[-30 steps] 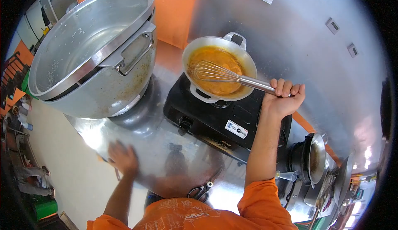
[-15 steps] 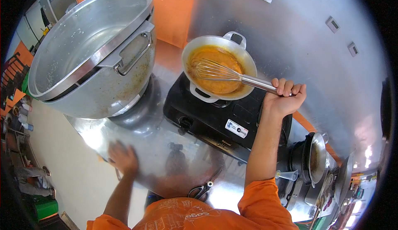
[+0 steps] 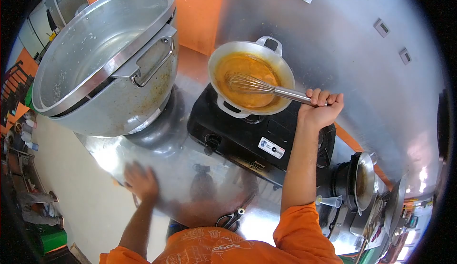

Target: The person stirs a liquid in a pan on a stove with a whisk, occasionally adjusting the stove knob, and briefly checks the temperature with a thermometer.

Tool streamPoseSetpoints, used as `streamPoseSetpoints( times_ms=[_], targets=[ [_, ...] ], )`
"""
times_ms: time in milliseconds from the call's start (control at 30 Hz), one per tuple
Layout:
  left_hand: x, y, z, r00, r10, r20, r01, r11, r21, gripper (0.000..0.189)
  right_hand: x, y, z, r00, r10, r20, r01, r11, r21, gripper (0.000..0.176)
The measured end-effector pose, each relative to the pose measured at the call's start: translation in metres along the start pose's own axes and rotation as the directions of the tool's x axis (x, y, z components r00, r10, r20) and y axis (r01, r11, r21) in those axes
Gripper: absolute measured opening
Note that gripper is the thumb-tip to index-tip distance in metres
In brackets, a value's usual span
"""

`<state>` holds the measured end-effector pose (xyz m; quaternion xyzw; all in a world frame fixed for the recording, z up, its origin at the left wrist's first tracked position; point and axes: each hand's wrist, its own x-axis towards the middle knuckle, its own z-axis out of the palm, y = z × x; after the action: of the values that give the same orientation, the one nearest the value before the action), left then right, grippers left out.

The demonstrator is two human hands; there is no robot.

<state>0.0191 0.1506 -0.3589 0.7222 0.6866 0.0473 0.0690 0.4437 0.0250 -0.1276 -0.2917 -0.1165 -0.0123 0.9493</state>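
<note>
My right hand (image 3: pixel 322 110) is wrapped round the steel handle of a balloon whisk (image 3: pixel 290 93). The whisk's wires dip into an orange-yellow liquid (image 3: pixel 247 66) inside a two-handled metal wok (image 3: pixel 286 76). That wok sits on the left part of a black gas stove (image 3: pixel 228 138). My left hand (image 3: pixel 141 182) lies with fingers spread on the steel counter (image 3: pixel 178 169), near its left edge, holding nothing. The flame under the wok is hidden.
A large aluminium pot (image 3: pixel 112 104) stands left of the stove. Scissors (image 3: pixel 231 220) lie by the counter's front edge. Another pan (image 3: pixel 365 183) and several utensils crowd the right side. A steel wall (image 3: pixel 328 40) rises behind the stove.
My right hand and the whisk have shifted slightly left and down, with the wires moving a little within the liquid. My left hand stays in place.
</note>
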Motion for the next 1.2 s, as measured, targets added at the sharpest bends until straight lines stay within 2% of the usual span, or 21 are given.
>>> streamPoseSetpoints(
  times_ms=[400,1200],
  targets=[
    [0.0000,-0.0019,0.0023,1.000,0.024,-0.017,-0.024,1.000,0.008,0.066,0.0038,0.0020,-0.0049,0.993,0.096,-0.073,-0.088,0.990,0.108,0.034],
    [-0.0002,0.0018,-0.0018,1.000,0.006,0.011,-0.006,1.000,0.030,0.067,0.0056,-0.0023,-0.0045,0.990,0.086,-0.110,-0.068,0.985,0.159,0.031]
  ],
)
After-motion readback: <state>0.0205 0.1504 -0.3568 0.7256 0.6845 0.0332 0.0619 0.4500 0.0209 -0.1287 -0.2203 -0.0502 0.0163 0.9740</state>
